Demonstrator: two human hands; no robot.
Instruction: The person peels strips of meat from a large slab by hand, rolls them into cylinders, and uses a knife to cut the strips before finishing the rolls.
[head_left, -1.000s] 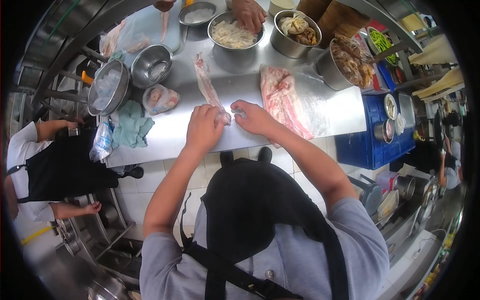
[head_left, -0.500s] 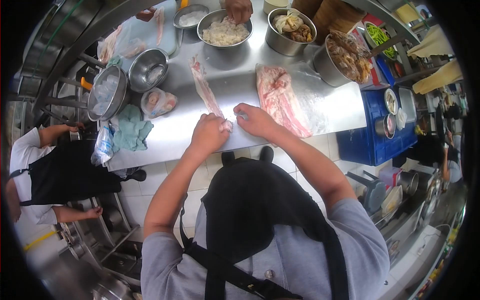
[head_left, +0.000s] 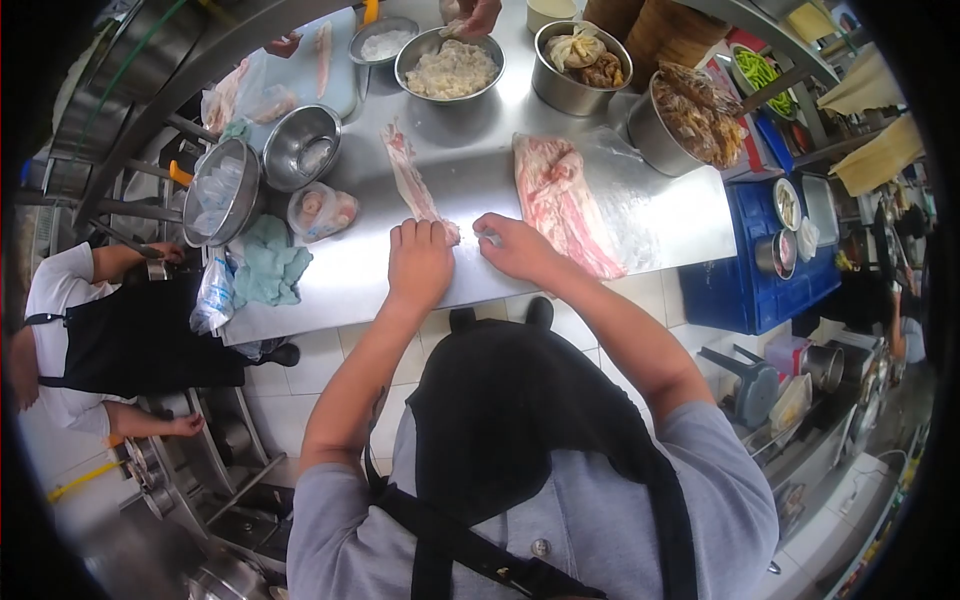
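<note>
At the near edge of the stainless-steel work table [head_left: 560, 200], the person's left hand [head_left: 420, 262] lies knuckles-up with fingers curled down over the near end of a long pink-and-white strip of raw meat [head_left: 410, 178], pressing it to the steel. That strip runs away from the hand, straight up the table towards the bowls. Just beside it, the right hand [head_left: 515, 247] rests on the table with its fingertips pinched narrow near the strip's end; whether they grip a bit of meat I cannot tell. Right of that hand lies a broad slab of raw pink meat on clear plastic film [head_left: 565, 195]. Left of the hands sit a crumpled teal cloth [head_left: 268, 265], a small bag of pale pieces [head_left: 322, 208] and two steel bowls [head_left: 300, 145]. Across the table, a round steel bowl of shredded white filling [head_left: 450, 68] stands with another person's hand [head_left: 470, 14] just above it. Farther left, someone in a black apron [head_left: 110, 335] stands below the table's corner.
</note>
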